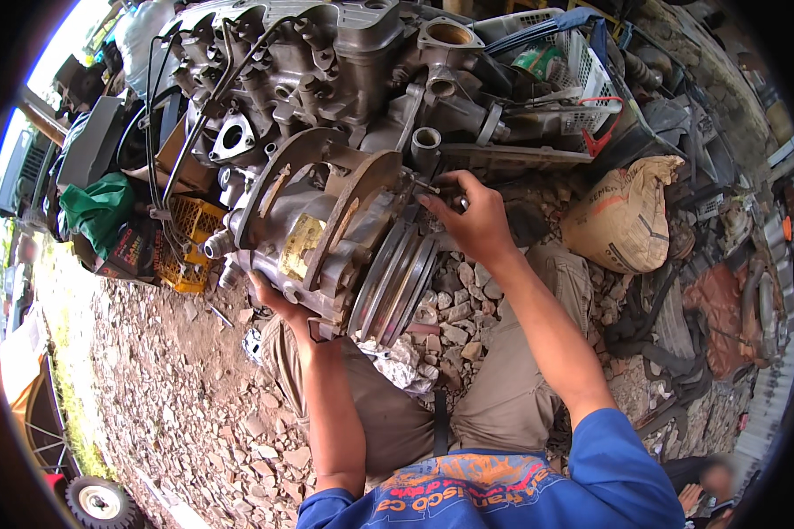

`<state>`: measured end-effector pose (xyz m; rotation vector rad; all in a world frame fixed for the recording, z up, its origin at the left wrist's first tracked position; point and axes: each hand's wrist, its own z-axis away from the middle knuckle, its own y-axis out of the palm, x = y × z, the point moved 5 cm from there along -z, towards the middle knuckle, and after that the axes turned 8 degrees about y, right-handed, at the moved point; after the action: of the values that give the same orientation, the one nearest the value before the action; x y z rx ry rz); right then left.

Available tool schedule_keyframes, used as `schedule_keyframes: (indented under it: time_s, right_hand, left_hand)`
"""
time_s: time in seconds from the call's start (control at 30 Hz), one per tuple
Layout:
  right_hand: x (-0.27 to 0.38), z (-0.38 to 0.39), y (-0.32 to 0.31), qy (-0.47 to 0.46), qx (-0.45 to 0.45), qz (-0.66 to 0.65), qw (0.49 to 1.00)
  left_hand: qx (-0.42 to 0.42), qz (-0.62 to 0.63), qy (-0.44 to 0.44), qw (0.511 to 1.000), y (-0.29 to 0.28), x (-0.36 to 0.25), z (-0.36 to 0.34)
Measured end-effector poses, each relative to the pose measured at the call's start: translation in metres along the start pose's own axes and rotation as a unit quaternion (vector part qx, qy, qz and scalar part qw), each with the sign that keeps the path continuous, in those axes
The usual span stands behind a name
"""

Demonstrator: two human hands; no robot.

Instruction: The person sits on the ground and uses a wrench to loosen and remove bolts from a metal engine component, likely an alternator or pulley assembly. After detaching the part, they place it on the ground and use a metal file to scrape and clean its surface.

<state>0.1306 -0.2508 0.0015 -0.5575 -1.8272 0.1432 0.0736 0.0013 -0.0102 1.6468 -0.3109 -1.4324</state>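
Note:
An air-conditioning compressor [331, 251] with a grooved pulley [397, 286] and a yellow label sits tilted against a metal bracket [353, 216] on the near side of a large engine [326, 70]. My left hand [282, 304] is under the compressor's lower left side, supporting it; its fingertips are partly hidden behind the body. At the upper right of the pulley, my right hand [476, 216] pinches a thin bolt [426, 183] near the bracket's end. A small metal piece shows between the fingers, too small to make out.
A brown paper sack [622, 216] stands to the right. White plastic basket [587, 79] holds parts behind it. A yellow crate [190, 242] and green cloth [97, 212] are at left. Broken stones [229, 414] cover the ground. Rubber hoses [653, 344] lie at right.

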Motion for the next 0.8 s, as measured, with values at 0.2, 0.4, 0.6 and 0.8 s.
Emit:
schedule_keyframes:
  time_s: [0.2, 0.4, 0.6, 0.8]
  right_hand:
    - [-0.012, -0.002, -0.002, 0.042, 0.069, 0.019, 0.997]
    - [-0.002, 0.002, -0.006, 0.066, 0.078, -0.019, 0.995]
    - [-0.005, 0.003, -0.006, 0.01, 0.053, 0.033, 0.998]
    - [-0.008, 0.003, -0.004, 0.052, 0.07, 0.023, 0.996]
  left_hand:
    - [0.01, -0.024, 0.021, 0.999, -0.006, 0.0, -0.004]
    - [0.003, -0.015, 0.021, 1.0, -0.003, 0.001, -0.003]
    - [0.004, -0.046, 0.031, 0.998, 0.005, -0.003, 0.004]
    - [-0.005, -0.015, 0.016, 1.0, 0.003, 0.0, 0.002]
